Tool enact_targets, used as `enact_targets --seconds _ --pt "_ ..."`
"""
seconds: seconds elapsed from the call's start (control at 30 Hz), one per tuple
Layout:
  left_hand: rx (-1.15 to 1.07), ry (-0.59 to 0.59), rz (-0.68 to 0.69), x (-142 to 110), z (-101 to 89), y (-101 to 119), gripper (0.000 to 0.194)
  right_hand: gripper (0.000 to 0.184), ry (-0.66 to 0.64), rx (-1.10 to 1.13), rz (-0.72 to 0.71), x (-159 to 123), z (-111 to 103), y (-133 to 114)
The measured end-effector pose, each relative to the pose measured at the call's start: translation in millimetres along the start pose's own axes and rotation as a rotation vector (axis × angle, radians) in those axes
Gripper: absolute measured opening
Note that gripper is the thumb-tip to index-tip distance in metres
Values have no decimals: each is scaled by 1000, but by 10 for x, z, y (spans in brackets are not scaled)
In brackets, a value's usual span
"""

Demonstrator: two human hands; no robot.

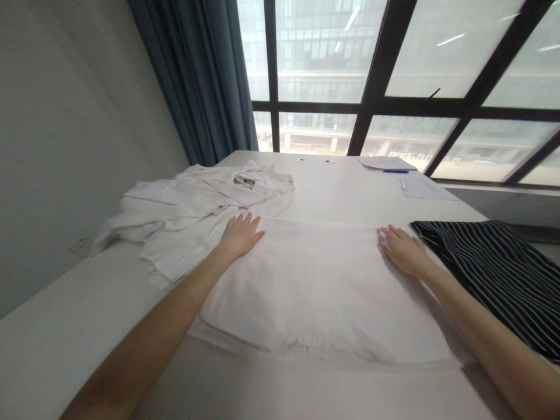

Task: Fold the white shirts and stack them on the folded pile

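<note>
A folded white cloth [324, 286] lies flat in front of me, its layered near edge slightly uneven. My left hand [240, 234] rests on its far left corner, fingers spread and palm down. At the far right corner my right hand [403, 249] lies on the cloth's edge, fingers stretched out. Neither hand grips anything. Just beyond and left of my left hand is a crumpled heap of white clothing [188, 201]. A black garment with white stripes [503, 274] spreads to the right of my right hand, partly behind my forearm.
The white table [324, 189] reaches to the window. Sheets of paper [385, 163] and a blue pen [396, 171] lie at its far right. Two small items sit near the far edge. A blue curtain [205, 76] and a grey wall [79, 128] bound the left side.
</note>
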State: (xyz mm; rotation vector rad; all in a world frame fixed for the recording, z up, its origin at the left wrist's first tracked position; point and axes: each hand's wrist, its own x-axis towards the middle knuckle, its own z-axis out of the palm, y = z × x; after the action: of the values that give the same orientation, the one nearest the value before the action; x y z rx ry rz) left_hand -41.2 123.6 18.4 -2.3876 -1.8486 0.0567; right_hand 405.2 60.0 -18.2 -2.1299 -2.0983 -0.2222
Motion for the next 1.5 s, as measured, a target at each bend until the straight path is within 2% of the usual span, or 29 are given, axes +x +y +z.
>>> enact_targets --seconds 0.1,0.2,0.27,0.33,0.43,0.63,0.83,1.0,1.13,1.3,1.5 --pt "-70 9 114 13 -101 236 57 53 -3 73 -179 82 -70 -237" --pt "-157 11 277 55 -155 586 57 54 -46 177 -393 185 -104 -611" --pt "-190 2 371 85 -134 826 57 54 -61 198 -439 246 -96 -871" --pt "-205 9 403 107 -71 1008 60 54 -71 205 -441 285 -73 -1078" --pt "-230 8 387 125 41 1105 65 53 -92 208 -420 298 -38 -1221" --pt "-246 -57 379 152 83 940 67 56 -146 200 -360 275 -36 -1091" --pt "-223 -97 298 154 73 691 69 60 -174 171 -283 270 -41 -906" --pt "-162 -87 258 120 112 409 68 60 -200 107 -219 268 -20 -679" --pt "-107 -80 223 96 111 264 67 62 -203 82 -146 254 -8 -450" --pt "-56 -64 118 81 98 123 68 64 -175 45 -81 193 -6 -208" --pt "7 -17 4 34 119 -103 66 64 -107 22 -6 132 91 44"
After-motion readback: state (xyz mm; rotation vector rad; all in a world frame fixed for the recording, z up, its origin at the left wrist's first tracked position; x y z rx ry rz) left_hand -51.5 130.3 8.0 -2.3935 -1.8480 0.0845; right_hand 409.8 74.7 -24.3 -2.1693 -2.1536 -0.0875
